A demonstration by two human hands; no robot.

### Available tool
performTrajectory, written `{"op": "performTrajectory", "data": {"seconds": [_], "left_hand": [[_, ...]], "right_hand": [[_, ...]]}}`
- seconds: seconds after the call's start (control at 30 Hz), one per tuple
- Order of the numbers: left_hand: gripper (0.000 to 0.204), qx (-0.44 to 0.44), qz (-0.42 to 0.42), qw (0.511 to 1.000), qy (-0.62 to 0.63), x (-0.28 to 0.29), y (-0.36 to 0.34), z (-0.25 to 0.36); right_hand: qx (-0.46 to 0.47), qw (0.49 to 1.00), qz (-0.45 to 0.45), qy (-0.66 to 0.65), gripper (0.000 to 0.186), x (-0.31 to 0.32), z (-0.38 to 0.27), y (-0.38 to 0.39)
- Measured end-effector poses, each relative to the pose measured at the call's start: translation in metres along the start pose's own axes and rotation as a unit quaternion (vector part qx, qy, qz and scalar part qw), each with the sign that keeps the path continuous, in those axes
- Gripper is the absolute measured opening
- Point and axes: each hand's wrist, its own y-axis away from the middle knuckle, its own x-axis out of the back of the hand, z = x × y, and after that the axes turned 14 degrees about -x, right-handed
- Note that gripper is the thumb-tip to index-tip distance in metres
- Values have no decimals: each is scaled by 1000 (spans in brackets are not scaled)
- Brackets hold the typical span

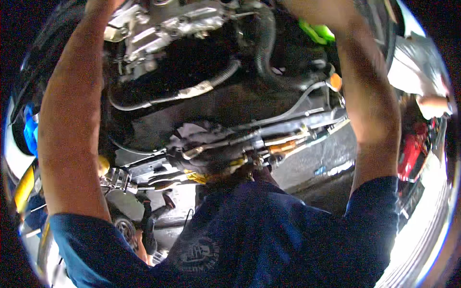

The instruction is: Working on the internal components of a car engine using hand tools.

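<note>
Both my bare arms reach up over an open engine bay, out of short dark blue sleeves. My left hand point(104, 5) is cut off by the top edge, beside a silver metal engine part point(168, 31); its fingers are out of sight. My right hand point(317, 10) is smeared by motion at the top edge, close to a bright green piece point(317, 32) whose kind I cannot make out. Between my arms run a thick corrugated hose point(265, 43) and a thinner pipe with a pale label point(197, 90). An orange cap point(335, 82) sits beside my right forearm.
A metal crossbar with cables point(249, 137) spans the bay close to my chest. Behind on the lower left are a wheel point(125, 229) and part of another person. At the right stand another person's hand point(434, 106) and a red object point(412, 156).
</note>
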Motion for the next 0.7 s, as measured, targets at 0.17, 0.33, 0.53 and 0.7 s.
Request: {"op": "performTrajectory", "data": {"seconds": [0.17,0.33,0.53,0.7], "left_hand": [[32,103,70,991,53,21,26,19],[51,226,385,751,487,18,90,61],[42,115,488,674,543,-19,218,177],[18,4,505,577,642,-28,347,266]], "right_hand": [[-250,953,-83,-151,39,-14,32,202],[-284,952,-91,-64,27,-57,56,331],[-419,906,5,-62,23,-112,59,398],[-142,969,154,129,24,-137,60,375]]}}
